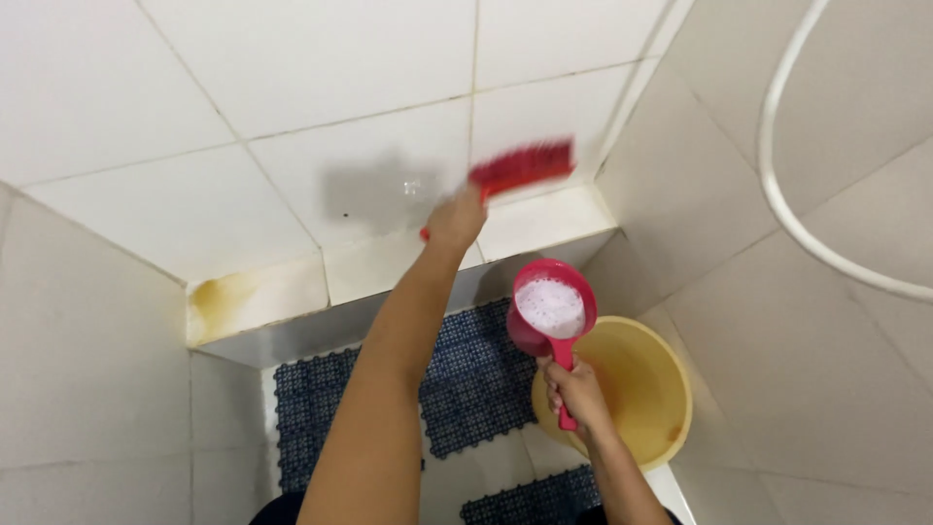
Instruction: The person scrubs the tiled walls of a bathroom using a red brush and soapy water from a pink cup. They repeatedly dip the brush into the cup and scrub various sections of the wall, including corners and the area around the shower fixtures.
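Note:
My left hand (pixel 455 219) is raised against the white tiled wall (pixel 321 78) and grips a red scrubbing brush (pixel 522 165). The brush is blurred, and its bristles lie on the tile just above a narrow ledge (pixel 544 219). Lower down, my right hand (pixel 575 391) is closed around the handle of a red dipper (pixel 552 309). The dipper is held upright and holds white foamy water. It hangs above the rim of a yellow basin (pixel 651 389).
Dark blue perforated mats (pixel 476 379) cover the floor below the ledge. A yellowish stain (pixel 228 297) marks the ledge's left end. A white hose (pixel 782 194) curves across the right wall. Tiled walls close in on the left and right.

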